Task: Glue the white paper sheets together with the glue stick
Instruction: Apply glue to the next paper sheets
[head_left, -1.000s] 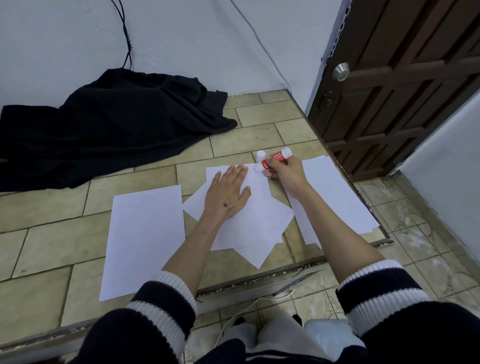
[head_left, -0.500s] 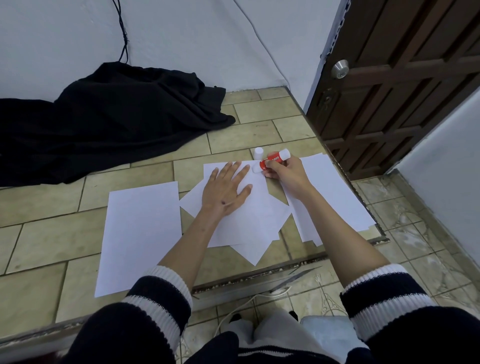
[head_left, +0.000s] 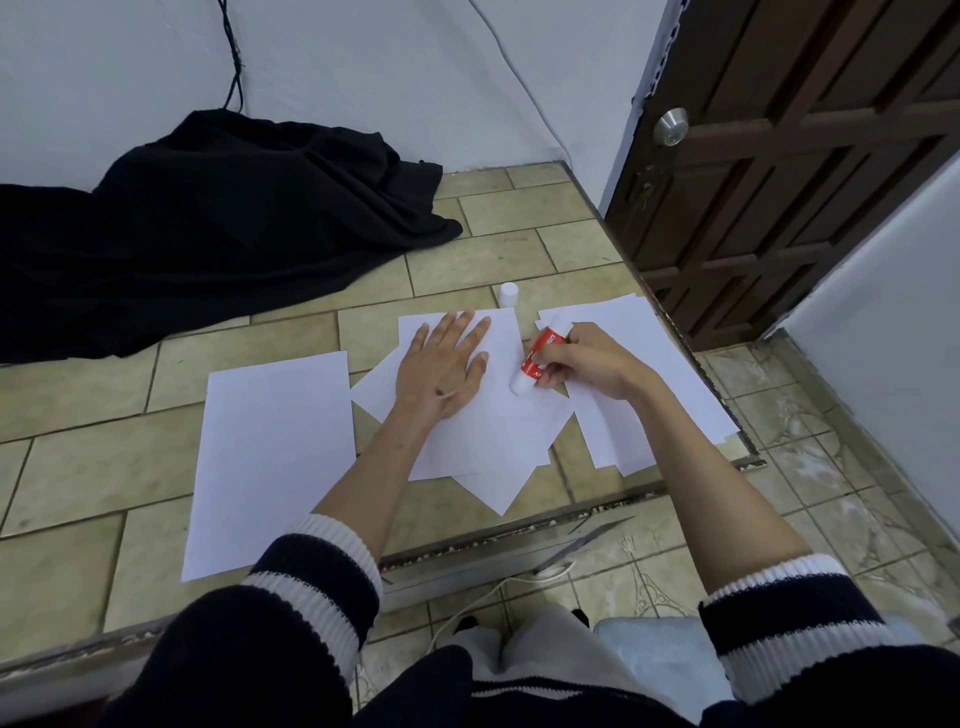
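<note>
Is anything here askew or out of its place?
Yes. The white paper sheets under the left hand overlap at crooked angles, corners sticking out. The small white glue cap stands apart on the tiled surface.

Before me, a tiled platform (head_left: 93, 452) of beige rectangular tiles meets a pale wall (head_left: 363, 67). A heap of black cloth (head_left: 208, 234) lies on the tiles against that wall, a dark cable (head_left: 234, 57) hanging above it. At right, a dark wooden door (head_left: 810, 145) with a metal knob (head_left: 671, 126). A white cord (head_left: 493, 587) crosses the lower floor (head_left: 831, 493) near my knees.
</note>
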